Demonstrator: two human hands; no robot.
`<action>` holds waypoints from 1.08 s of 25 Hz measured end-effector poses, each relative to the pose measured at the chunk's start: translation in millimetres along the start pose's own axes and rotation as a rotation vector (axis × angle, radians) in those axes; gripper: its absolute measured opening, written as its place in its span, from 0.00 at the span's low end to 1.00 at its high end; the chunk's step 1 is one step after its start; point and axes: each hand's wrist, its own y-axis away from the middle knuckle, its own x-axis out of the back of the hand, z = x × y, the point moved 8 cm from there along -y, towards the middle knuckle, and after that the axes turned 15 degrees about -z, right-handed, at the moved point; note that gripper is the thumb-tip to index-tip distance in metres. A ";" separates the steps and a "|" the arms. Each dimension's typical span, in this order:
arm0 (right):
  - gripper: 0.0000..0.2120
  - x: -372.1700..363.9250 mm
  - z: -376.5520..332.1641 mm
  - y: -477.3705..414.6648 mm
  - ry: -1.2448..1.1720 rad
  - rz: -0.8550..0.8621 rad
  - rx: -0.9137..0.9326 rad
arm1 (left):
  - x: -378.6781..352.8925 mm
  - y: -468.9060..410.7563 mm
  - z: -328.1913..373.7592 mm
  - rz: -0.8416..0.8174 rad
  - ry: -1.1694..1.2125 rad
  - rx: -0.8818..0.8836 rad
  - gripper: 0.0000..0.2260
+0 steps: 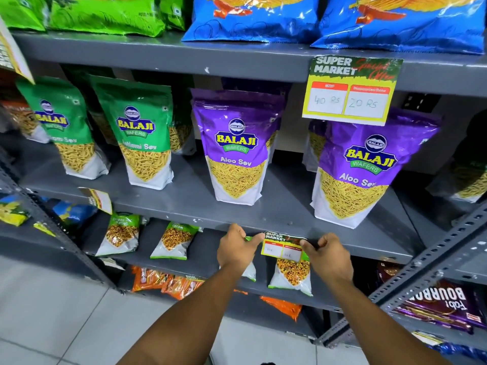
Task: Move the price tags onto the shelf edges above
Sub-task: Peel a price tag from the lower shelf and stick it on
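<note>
Price tag [283, 246] pinched between left hand [237, 248] and right hand [326, 255].

Grey metal shelving [163, 55] over pale tiled floor [52, 325]

Three price tags show on the grey shelf edges: a large one [351, 90] on the upper edge at right, a small one [283, 247] on the lower edge between the two hands, left [237, 248] and right [328, 255], and a third [97, 200] seen edge-on at the left. Two purple Aloo Sev pouches stand in front on the middle shelf, one [237, 151] at centre and one [369, 169] at right. Two green sev pouches stand beside them, one [143, 138] nearer the centre and one [63, 130] further left. Above, two blue chip bags [253, 19] [400, 22] sit to the right of green bags [105, 14] whose count cannot be told. Below, four small green-topped packets lie in a row, the first [121, 234] furthest left.
</note>
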 end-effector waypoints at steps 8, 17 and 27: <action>0.08 -78.9 -88.0 33.6 0.194 -0.126 0.467 | 130.6 17.5 -129.8 0.219 0.122 0.100 0.17; 0.06 -240.3 -308.6 75.3 0.465 -0.160 0.822 | 325.2 -72.6 -234.2 0.329 0.738 0.176 0.02; 0.23 -373.7 -465.8 68.1 0.851 -0.051 0.888 | 346.7 -112.9 -220.9 0.034 0.925 0.135 0.10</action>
